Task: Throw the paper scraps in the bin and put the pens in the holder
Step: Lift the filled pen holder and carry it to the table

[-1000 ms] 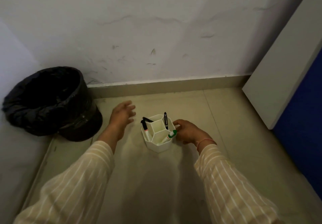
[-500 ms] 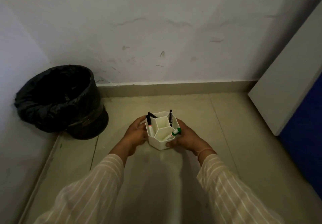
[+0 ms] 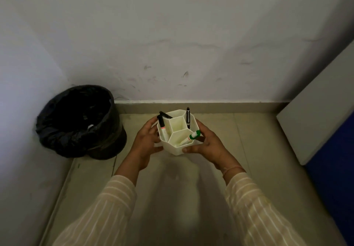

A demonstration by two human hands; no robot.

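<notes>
A white holder with hexagonal compartments is lifted off the floor between both hands. My left hand grips its left side and my right hand its right side. In it stand a black marker with a red band, another black pen leaning behind that marker, a black pen at the back right, and a green-capped marker at the front right. The bin, lined with a black bag, stands at the left with pale scraps visible inside.
A scuffed white wall with a skirting board runs behind. A white panel and a blue surface close the right side. Beige tiled floor lies below the hands.
My left hand has come in from the open floor onto the holder's left side. Both hands have closed around it and raised it off the floor.
</notes>
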